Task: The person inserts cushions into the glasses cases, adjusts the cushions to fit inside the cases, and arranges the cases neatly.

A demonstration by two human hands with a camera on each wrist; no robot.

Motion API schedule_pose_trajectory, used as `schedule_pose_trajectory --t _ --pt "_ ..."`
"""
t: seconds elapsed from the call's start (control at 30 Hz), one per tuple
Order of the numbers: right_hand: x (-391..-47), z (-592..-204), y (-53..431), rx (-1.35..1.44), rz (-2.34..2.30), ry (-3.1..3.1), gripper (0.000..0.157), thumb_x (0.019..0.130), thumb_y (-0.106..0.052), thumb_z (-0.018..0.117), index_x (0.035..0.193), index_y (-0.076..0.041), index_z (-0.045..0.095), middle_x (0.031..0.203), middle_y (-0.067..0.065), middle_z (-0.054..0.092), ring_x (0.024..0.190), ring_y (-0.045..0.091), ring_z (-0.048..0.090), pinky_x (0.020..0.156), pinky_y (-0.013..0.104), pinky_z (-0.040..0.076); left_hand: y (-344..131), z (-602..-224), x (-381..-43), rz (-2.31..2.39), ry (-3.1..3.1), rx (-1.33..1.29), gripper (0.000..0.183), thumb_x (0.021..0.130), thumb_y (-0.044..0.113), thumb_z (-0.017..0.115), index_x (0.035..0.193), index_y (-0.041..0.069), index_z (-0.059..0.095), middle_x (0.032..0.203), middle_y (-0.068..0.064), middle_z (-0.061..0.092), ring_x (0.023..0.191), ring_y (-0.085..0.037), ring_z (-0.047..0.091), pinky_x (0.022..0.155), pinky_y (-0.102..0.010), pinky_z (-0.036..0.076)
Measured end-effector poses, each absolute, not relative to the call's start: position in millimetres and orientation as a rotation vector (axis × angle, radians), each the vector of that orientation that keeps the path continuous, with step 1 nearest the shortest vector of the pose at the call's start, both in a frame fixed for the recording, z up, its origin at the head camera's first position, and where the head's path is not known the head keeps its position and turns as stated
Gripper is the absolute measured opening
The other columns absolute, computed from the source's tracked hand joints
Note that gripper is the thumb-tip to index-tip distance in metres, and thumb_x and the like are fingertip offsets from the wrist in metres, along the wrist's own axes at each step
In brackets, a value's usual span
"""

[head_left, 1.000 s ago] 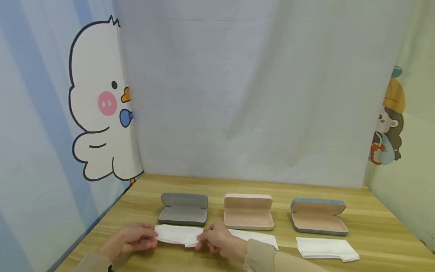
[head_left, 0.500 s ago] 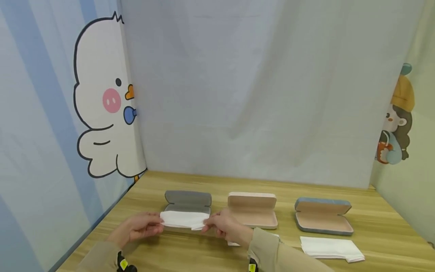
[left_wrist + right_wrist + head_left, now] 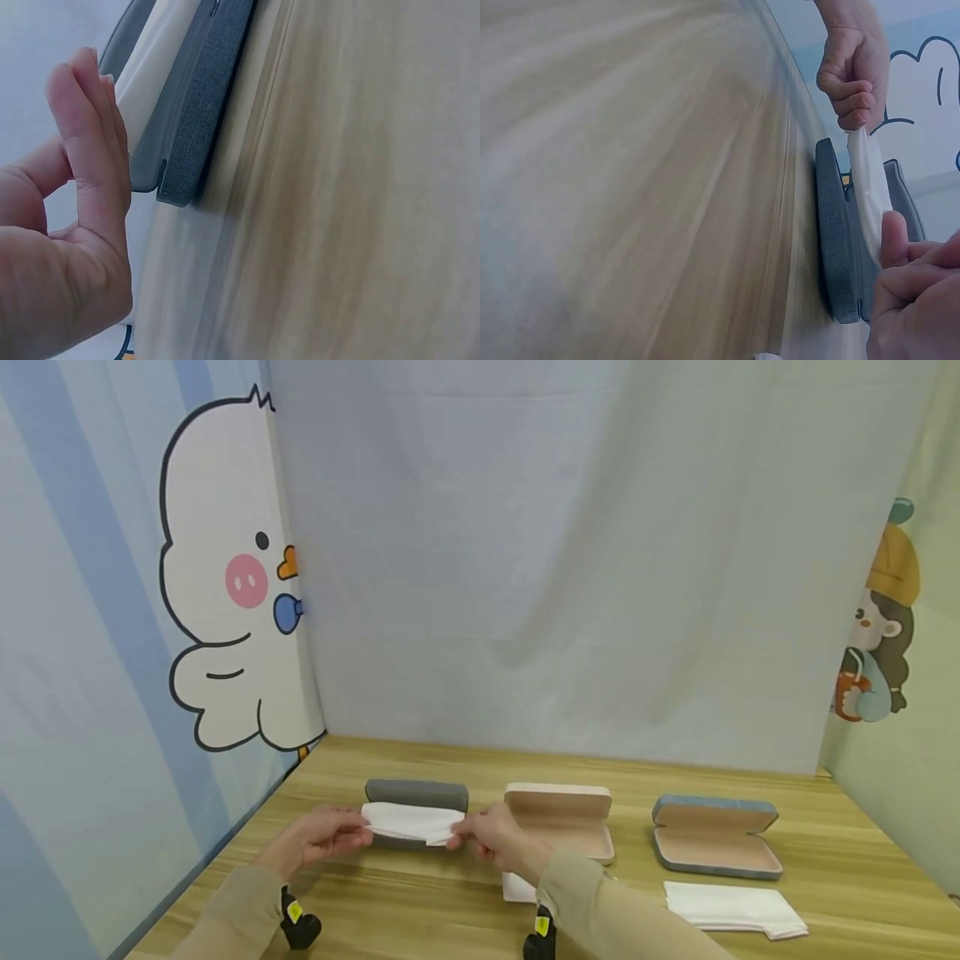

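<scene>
A folded white cloth (image 3: 411,821) is stretched level between both hands, over the open grey glasses case (image 3: 417,793) at the left. My left hand (image 3: 322,839) pinches the cloth's left end, my right hand (image 3: 498,839) its right end. The cloth hides most of the case's lower half; the lid shows behind it. In the right wrist view the cloth (image 3: 868,187) hangs slightly bowed above the case (image 3: 834,232). The left wrist view shows the cloth (image 3: 154,67) within the opening of the case (image 3: 206,105), seen from the side.
To the right stand an open pink glasses case (image 3: 558,793) and an open blue one (image 3: 716,865). A second white cloth (image 3: 517,888), partly hidden by my right arm, lies before the pink case. Another folded cloth (image 3: 731,908) lies before the blue case on the wooden table (image 3: 405,910).
Both hands have lifted the white cloth from the table in front of the grey case and carried it forward over the case. The other cases and cloths stay put.
</scene>
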State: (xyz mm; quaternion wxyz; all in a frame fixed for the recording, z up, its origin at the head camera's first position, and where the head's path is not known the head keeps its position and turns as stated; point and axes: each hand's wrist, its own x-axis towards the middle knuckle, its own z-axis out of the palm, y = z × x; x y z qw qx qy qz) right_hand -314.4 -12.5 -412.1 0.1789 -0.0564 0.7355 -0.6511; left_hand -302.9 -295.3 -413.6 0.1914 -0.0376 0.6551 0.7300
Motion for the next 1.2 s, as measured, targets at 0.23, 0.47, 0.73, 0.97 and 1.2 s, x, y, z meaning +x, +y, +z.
schedule_pose_trajectory --t 0.23,0.47,0.73,0.97,1.2 --pt "-323 -416 -19 -0.120 -1.870 2.073 0.010 0.084 0.000 0.064 0.087 0.009 0.068 0.050 -0.003 0.063 0.033 -0.003 0.027 0.033 0.011 0.019 -294 -413 -309 2.072 1.865 -0.107 0.017 0.097 0.000 0.049 0.111 -0.010 0.051 0.072 -0.005 0.071 0.067 -0.008 0.071 0.064 -0.014 0.058" --pt "-326 -420 -20 -0.108 -1.861 2.092 0.013 0.085 0.000 0.063 0.090 0.011 0.068 0.052 -0.002 0.064 0.034 -0.002 0.027 0.034 0.012 0.019 -288 -416 -312 2.063 1.919 -0.156 0.038 0.095 -0.003 0.050 0.127 -0.020 0.039 0.071 -0.007 0.071 0.065 -0.011 0.071 0.062 -0.016 0.059" --pt "-325 -422 -24 -0.097 -1.845 2.158 0.011 0.083 0.001 0.063 0.088 0.009 0.068 0.050 -0.004 0.061 0.035 0.001 0.031 0.034 0.013 0.021 -280 -418 -316 1.895 2.152 -0.241 0.064 0.092 -0.002 0.053 0.143 -0.018 0.020 0.066 -0.005 0.069 0.058 -0.011 0.068 0.053 -0.017 0.057" --pt "-323 -422 -29 -0.103 -1.752 2.325 0.010 0.082 0.000 0.060 0.077 0.003 0.068 0.049 -0.005 0.059 0.035 0.003 0.039 0.033 0.013 0.028 -270 -416 -316 1.736 2.338 -0.235 0.056 0.088 -0.003 0.053 0.137 -0.021 0.030 0.059 -0.003 0.063 0.047 -0.006 0.060 0.041 -0.013 0.047" --pt "-321 -424 -31 -0.129 -1.720 2.435 0.017 0.077 0.005 0.055 0.064 -0.005 0.055 0.044 -0.004 0.050 0.034 0.004 0.041 0.032 0.014 0.030 -262 -416 -314 1.547 2.612 -0.228 0.009 0.078 -0.007 0.054 0.086 -0.004 0.053 0.049 0.002 0.046 0.039 -0.005 0.039 0.036 -0.015 0.032"
